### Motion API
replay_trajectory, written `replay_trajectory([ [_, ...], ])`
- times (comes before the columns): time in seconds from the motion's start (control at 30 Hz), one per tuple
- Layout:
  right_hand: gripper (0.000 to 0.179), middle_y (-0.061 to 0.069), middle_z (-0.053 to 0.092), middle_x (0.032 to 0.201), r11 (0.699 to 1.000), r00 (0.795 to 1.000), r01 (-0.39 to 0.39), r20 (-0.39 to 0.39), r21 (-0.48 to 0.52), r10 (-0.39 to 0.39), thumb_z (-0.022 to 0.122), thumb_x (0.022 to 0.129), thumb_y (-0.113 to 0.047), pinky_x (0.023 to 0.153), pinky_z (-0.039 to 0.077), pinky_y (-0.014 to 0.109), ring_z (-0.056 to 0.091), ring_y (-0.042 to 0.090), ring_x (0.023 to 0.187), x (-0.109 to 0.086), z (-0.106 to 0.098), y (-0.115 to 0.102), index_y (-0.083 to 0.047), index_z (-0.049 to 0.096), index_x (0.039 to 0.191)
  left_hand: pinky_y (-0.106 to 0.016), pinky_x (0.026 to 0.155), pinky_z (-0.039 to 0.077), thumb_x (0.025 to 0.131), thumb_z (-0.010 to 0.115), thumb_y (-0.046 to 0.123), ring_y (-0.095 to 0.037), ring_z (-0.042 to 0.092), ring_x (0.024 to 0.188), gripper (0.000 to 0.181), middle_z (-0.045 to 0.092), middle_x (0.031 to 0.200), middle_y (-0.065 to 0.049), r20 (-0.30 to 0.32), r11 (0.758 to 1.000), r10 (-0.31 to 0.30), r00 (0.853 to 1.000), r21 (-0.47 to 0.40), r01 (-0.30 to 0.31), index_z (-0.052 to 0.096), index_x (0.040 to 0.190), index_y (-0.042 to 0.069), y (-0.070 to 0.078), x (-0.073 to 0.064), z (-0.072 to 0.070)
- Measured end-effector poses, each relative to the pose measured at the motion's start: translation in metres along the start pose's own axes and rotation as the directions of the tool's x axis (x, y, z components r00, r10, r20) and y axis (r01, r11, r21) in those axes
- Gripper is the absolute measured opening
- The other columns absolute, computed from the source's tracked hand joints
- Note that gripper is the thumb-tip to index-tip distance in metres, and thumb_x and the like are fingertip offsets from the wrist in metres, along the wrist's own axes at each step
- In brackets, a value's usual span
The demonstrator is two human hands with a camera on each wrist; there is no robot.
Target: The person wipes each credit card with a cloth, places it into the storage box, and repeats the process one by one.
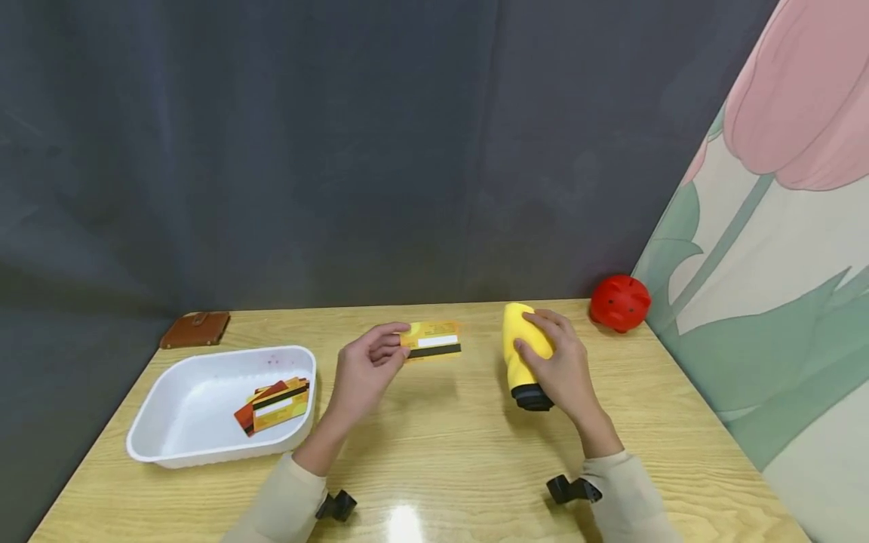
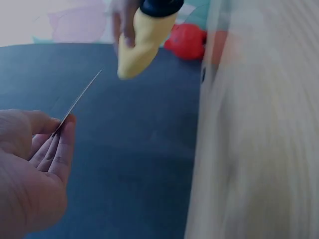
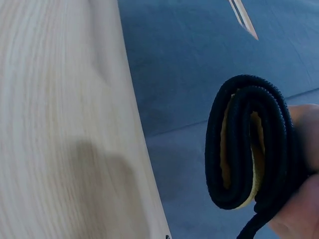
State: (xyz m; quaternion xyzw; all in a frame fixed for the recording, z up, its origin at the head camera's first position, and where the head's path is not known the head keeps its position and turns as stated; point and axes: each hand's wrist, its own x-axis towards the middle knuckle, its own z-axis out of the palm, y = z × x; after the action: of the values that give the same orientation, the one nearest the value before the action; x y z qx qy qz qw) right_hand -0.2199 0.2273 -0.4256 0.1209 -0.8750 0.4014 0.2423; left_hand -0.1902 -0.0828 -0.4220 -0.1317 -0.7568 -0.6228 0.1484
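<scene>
My left hand (image 1: 364, 368) pinches a yellow-and-orange card (image 1: 431, 342) by its left end, thumb in front, above the table; its face shows a white strip and a dark stripe. In the left wrist view the card (image 2: 82, 96) appears nearly edge-on. To the right, my right hand (image 1: 563, 366) grips a folded or rolled yellow cloth (image 1: 517, 343) with a black edge, also held up. Seen from its end in the right wrist view, the black edging (image 3: 249, 144) lies in several layers; what kind of cloth item it is, I cannot tell.
On the left a white plastic tub (image 1: 152, 415) holds several orange, yellow and red cards (image 1: 278, 407). Behind it, a brown leather wallet (image 1: 195, 329) lies at the table's back left corner. A red piggy bank (image 1: 620, 303) stands at the back right corner. Dark cloth hangs behind the table (image 1: 434, 460).
</scene>
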Motion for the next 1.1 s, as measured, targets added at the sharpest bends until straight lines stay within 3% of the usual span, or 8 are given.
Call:
replay_trajectory([
  [0.27, 0.046, 0.018, 0.059, 0.141, 1.000, 1.000, 0.012, -0.019, -0.013, -0.012, 0.080, 0.089, -0.010, 0.087, 0.040, 0.014, 0.060, 0.037, 0.122, 0.002, -0.005, -0.001, -0.007, 0.069, 0.133, -0.015, 0.082, 0.059, 0.098, 0.072, 0.010, 0.001, 0.071, 0.093, 0.030, 0.076, 0.109, -0.013, -0.029, 0.984, -0.030, 0.999, 0.177, 0.034, 0.070, 0.128, 0.013, 0.004, -0.008, -0.076],
  [0.5, 0.046, 0.019, 0.059, 0.141, 1.000, 0.999, 0.021, -0.028, -0.006, -0.021, 0.080, 0.088, -0.010, 0.088, 0.040, 0.014, 0.060, 0.038, 0.123, 0.002, -0.006, -0.001, -0.007, 0.069, 0.132, -0.008, 0.081, 0.055, 0.100, 0.069, 0.014, 0.009, 0.068, 0.092, 0.029, 0.076, 0.110, -0.014, -0.130, 0.943, -0.041, 0.991, 0.323, 0.082, 0.069, 0.128, 0.010, -0.002, -0.020, -0.135],
  [0.6, 0.046, 0.018, 0.059, 0.141, 1.000, 1.000, 0.010, -0.022, -0.006, -0.011, 0.080, 0.088, -0.010, 0.087, 0.040, 0.013, 0.059, 0.037, 0.122, 0.002, -0.006, -0.001, -0.007, 0.069, 0.132, -0.006, 0.081, 0.054, 0.100, 0.069, 0.016, 0.011, 0.067, 0.091, 0.031, 0.075, 0.108, -0.004, -0.147, 0.931, -0.048, 0.988, 0.353, 0.097, 0.068, 0.130, 0.010, -0.006, -0.025, -0.156],
  [0.73, 0.046, 0.018, 0.059, 0.141, 1.000, 1.000, -0.001, -0.019, -0.005, 0.001, 0.080, 0.089, -0.011, 0.086, 0.039, 0.012, 0.059, 0.036, 0.122, 0.002, -0.006, -0.001, -0.008, 0.069, 0.133, -0.005, 0.079, 0.053, 0.100, 0.070, 0.018, 0.013, 0.066, 0.090, 0.034, 0.074, 0.103, 0.011, -0.153, 0.912, -0.074, 0.985, 0.389, 0.129, 0.067, 0.133, 0.009, -0.016, -0.031, -0.181],
  [0.9, 0.045, 0.018, 0.059, 0.141, 1.000, 1.000, -0.004, -0.018, -0.001, 0.004, 0.079, 0.089, -0.010, 0.087, 0.041, 0.016, 0.058, 0.036, 0.123, 0.002, -0.006, -0.001, -0.008, 0.069, 0.133, -0.007, 0.077, 0.054, 0.102, 0.066, 0.020, 0.016, 0.064, 0.091, 0.039, 0.069, 0.102, 0.024, -0.142, 0.894, -0.181, 0.973, 0.388, 0.223, 0.062, 0.138, 0.006, -0.033, -0.037, -0.207],
  [1.0, 0.045, 0.019, 0.059, 0.141, 1.000, 1.000, -0.007, -0.016, 0.002, 0.007, 0.079, 0.089, -0.010, 0.088, 0.042, 0.019, 0.058, 0.036, 0.123, 0.003, -0.006, -0.001, -0.008, 0.069, 0.133, -0.007, 0.078, 0.054, 0.104, 0.064, 0.022, 0.016, 0.063, 0.093, 0.041, 0.067, 0.102, 0.028, -0.129, 0.886, -0.246, 0.961, 0.373, 0.277, 0.060, 0.140, 0.004, -0.040, -0.039, -0.216],
  [1.1, 0.045, 0.019, 0.059, 0.141, 1.000, 1.000, -0.008, -0.018, 0.002, 0.008, 0.079, 0.089, -0.010, 0.088, 0.041, 0.018, 0.058, 0.036, 0.123, 0.003, -0.006, -0.001, -0.008, 0.069, 0.133, -0.006, 0.078, 0.052, 0.105, 0.061, 0.023, 0.017, 0.061, 0.093, 0.041, 0.066, 0.102, 0.029, -0.127, 0.878, -0.271, 0.954, 0.373, 0.299, 0.059, 0.141, 0.004, -0.044, -0.040, -0.220],
])
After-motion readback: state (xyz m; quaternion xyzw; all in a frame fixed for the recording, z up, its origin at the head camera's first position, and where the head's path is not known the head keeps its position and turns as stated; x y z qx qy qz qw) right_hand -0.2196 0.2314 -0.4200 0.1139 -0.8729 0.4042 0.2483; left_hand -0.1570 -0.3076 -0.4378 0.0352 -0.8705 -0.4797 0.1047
